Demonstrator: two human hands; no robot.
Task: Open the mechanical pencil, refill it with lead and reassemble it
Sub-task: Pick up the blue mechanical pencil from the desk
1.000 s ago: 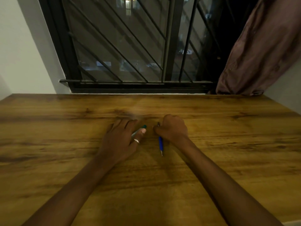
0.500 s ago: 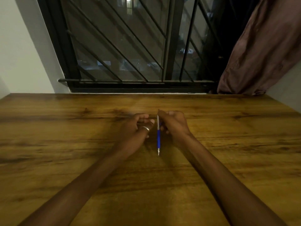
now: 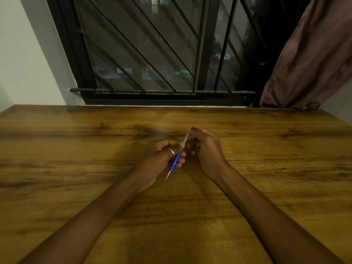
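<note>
A mechanical pencil (image 3: 176, 161) with a blue grip, clear upper barrel and metal tip is held over the middle of the wooden table (image 3: 76, 168), tilted with its tip pointing down toward me and to the left. My left hand (image 3: 162, 159), with a silver ring on one finger, is closed around the blue grip. My right hand (image 3: 205, 149) pinches the pencil's upper end between fingertips. The green-capped lead container seen earlier is hidden, possibly inside my left hand.
A barred window (image 3: 152, 54) runs along the table's far edge, with a brown curtain (image 3: 308, 58) hanging at the right. A white wall (image 3: 28, 54) stands at the left. The table's right edge slants in at the far right.
Both hands lifted from the table and came together. The pencil went from hanging upright in my right hand to tilted, with my left hand now closed on its blue grip.
</note>
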